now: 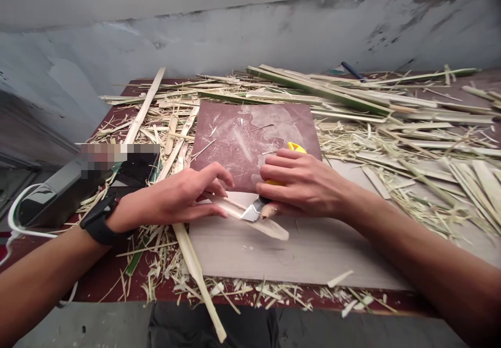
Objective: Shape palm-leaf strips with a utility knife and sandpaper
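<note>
My right hand is wrapped round the yellow handle of a utility knife. The knife's metal blade rests against a pale bamboo strip, and a curled brown bit shows by my right fingertips. My left hand pinches the other end of that strip between thumb and fingers. The strip's far left end is hidden under the left hand. Beneath both hands lie a brown board with scratches and a pale board. A longer bamboo strip hangs over the table's front edge, below my left hand.
Long bamboo strips with green backs are piled along the back. Thin shavings cover the right side and the front edge. At left stand a grey box-like device with a white cable and a dark phone-like slab.
</note>
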`<state>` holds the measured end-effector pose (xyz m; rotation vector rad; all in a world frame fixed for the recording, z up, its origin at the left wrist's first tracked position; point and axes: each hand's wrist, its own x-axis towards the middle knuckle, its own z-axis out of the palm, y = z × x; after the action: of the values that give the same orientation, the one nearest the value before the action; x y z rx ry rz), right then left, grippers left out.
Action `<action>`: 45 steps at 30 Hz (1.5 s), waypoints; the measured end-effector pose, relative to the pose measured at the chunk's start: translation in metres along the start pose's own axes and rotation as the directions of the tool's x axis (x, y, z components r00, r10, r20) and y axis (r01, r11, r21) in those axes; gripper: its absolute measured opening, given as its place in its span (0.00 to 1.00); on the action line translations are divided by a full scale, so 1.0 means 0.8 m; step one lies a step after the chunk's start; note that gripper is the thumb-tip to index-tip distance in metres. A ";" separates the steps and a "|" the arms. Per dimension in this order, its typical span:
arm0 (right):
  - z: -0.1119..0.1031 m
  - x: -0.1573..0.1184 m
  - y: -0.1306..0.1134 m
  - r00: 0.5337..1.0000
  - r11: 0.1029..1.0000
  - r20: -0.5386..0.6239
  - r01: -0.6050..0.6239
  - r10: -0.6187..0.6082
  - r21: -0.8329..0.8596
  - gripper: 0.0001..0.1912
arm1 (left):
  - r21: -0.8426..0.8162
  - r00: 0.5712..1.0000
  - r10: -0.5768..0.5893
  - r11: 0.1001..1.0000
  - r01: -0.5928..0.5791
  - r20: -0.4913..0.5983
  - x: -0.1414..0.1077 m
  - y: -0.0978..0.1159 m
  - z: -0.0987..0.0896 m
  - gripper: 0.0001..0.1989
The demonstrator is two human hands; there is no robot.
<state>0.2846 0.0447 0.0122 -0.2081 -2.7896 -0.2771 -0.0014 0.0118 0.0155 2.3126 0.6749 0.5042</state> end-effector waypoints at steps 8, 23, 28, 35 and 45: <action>-0.014 -0.007 0.005 1.000 1.000 0.022 -0.021 0.021 -0.007 0.23 | 0.037 1.000 0.010 0.999 -0.009 -0.024 -0.005 -0.010 -0.011 0.17; -0.009 -0.003 0.000 1.000 0.999 0.030 0.003 -0.002 -0.050 0.22 | 0.025 1.000 -0.016 1.000 0.016 0.008 0.000 0.003 -0.001 0.14; -0.006 -0.004 0.000 1.000 0.998 0.022 0.002 -0.001 -0.059 0.23 | 0.017 1.000 -0.024 1.000 0.024 0.002 0.000 0.006 0.000 0.14; 0.000 -0.001 -0.002 1.000 0.999 -0.006 0.003 -0.004 -0.037 0.23 | 0.008 1.000 -0.019 1.000 0.019 -0.002 0.000 0.006 0.002 0.14; 0.002 0.003 -0.006 1.000 0.998 -0.008 -0.019 0.019 -0.056 0.25 | 0.026 1.000 -0.025 0.999 0.025 -0.017 0.000 0.006 0.003 0.16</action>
<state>0.2812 0.0409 0.0106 -0.2466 -2.7727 -0.3516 0.0014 0.0078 0.0175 2.3243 0.7217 0.5065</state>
